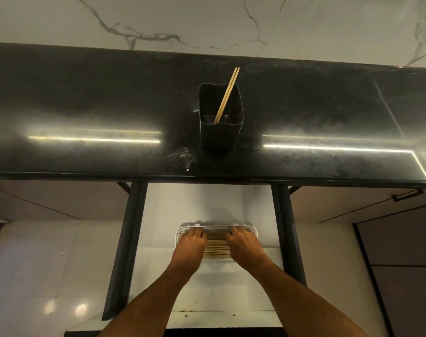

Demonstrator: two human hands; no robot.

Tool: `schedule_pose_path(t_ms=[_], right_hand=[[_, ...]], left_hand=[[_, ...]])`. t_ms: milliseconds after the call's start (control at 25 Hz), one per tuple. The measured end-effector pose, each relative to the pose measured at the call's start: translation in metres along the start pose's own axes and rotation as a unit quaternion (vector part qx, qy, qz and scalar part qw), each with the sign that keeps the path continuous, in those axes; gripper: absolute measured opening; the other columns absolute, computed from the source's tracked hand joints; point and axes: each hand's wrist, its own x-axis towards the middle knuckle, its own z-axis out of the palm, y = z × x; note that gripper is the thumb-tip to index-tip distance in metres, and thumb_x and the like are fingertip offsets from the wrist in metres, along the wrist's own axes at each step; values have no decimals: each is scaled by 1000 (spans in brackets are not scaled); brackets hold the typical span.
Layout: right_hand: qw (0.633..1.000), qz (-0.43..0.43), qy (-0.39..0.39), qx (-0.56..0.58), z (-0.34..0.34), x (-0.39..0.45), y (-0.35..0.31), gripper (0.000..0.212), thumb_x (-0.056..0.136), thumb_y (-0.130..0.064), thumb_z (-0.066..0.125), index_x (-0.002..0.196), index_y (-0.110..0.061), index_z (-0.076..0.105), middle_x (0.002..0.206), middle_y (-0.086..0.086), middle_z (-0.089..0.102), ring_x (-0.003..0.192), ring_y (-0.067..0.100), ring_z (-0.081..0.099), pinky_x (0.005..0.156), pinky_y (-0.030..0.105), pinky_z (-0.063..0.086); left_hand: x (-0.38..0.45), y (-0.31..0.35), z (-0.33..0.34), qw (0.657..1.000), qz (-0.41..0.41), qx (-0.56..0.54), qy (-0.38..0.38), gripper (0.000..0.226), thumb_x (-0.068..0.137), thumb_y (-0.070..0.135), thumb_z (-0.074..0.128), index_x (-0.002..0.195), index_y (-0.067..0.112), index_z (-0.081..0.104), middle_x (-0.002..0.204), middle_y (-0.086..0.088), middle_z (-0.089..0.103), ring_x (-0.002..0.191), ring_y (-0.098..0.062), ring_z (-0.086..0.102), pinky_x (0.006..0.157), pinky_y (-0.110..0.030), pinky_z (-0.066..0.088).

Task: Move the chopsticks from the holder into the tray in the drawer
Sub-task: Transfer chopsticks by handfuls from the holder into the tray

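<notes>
Beneath both flat, relaxed hands (216, 242), most chopsticks (216, 249) fill the tray (179, 239); beyond them, two chopsticks (227, 93) remain in the holder (220, 132).

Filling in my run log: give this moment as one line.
left hand: on tray | right hand: on tray | chopsticks: many in tray | holder: two left

2 pale wooden chopsticks (227, 94) lean tilted in the dark square holder (221, 132) on the counter, w/ more lying flat side by side in the white tray (179, 237) in the open drawer (231, 300).
</notes>
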Motion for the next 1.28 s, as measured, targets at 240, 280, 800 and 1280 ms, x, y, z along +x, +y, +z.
schedule_pose_path(t_ms=[240, 280, 800, 1280], right_hand=[[997, -23, 73, -5, -33, -12, 1, 23, 100, -23, 58, 120, -12, 63, 114, 9, 67, 95, 20, 64, 84, 33, 57], [996, -26, 89, -8, -41, -13, 1, 22, 101, -22, 55, 119, -13, 63, 112, 8, 67, 93, 19, 63, 82, 31, 57], [939, 26, 339, -59, -201, 11, -4, 48, 97, -32, 64, 136, -4, 57, 130, 15, 66, 119, 29, 63, 104, 40, 52], [911, 46, 400, -85, -342, 59, 14, 41, 99, -30, 59, 133, -7, 55, 128, 9, 63, 115, 23, 61, 97, 36, 54]], left_hand=[[-7, 4, -39, 997, 43, -2, 60, 37, 90, 30, 74, 123, 15, 65, 117, -5, 68, 104, -21, 65, 98, -30, 51], [-8, 4, -48, 995, 54, -4, 90, 33, 85, 29, 79, 113, 15, 69, 106, -4, 71, 93, -19, 67, 90, -28, 54], [39, 6, -209, 942, 78, 29, 326, 45, 97, 27, 65, 136, 5, 59, 133, -16, 65, 126, -30, 60, 111, -45, 47], [109, 18, -339, 932, 66, -8, 357, 29, 101, 31, 57, 124, 16, 61, 120, -1, 65, 115, -16, 59, 109, -36, 45]])
